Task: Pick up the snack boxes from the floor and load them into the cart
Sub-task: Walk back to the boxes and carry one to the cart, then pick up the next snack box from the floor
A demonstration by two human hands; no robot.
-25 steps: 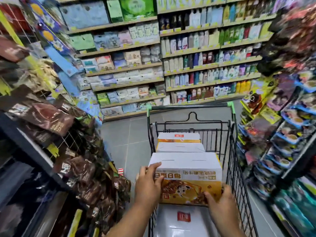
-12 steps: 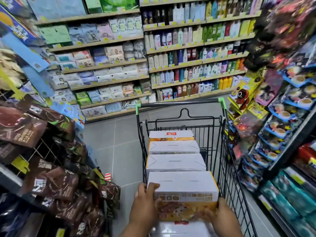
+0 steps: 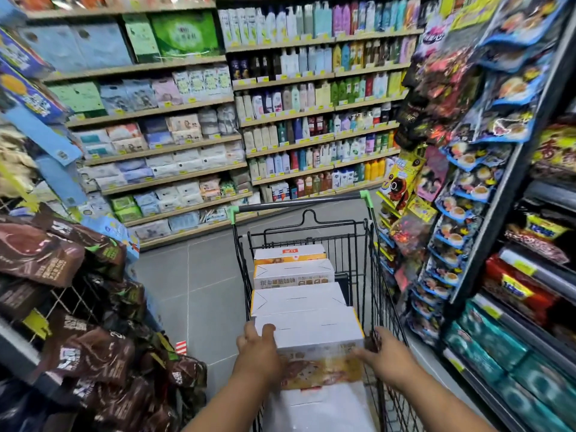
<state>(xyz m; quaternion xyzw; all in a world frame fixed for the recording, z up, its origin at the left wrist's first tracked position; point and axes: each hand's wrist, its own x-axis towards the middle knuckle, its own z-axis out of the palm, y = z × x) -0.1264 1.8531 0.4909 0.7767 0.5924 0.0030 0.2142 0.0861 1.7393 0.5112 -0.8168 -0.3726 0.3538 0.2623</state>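
Note:
A black wire cart [image 3: 378, 294] with a green-capped handle stands in the aisle ahead of me. Several white-topped snack boxes with yellow printed sides stand in a row inside it. The nearest snack box [image 3: 314, 333] is gripped on both sides: my left hand [image 3: 257, 350] on its left edge, fingers over the top, and my right hand [image 3: 383, 353] against its right side by the cart wall. It sits down among the others, above a white box [image 3: 318, 406] lying closer to me. Beyond it stand a third box [image 3: 296, 297], a fourth [image 3: 293, 274] and the farthest one [image 3: 288, 255].
Hanging brown snack bags [image 3: 78, 338] crowd the rack on my left. A rack of packaged goods [image 3: 461, 213] and shelves stand close on the right of the cart. Grey tiled floor [image 3: 193, 291] runs to the far shelves of tissues and bottles [image 3: 280, 120].
The box in my hands has gone down into the cart and sits level with the row. My right hand has moved up onto its right side.

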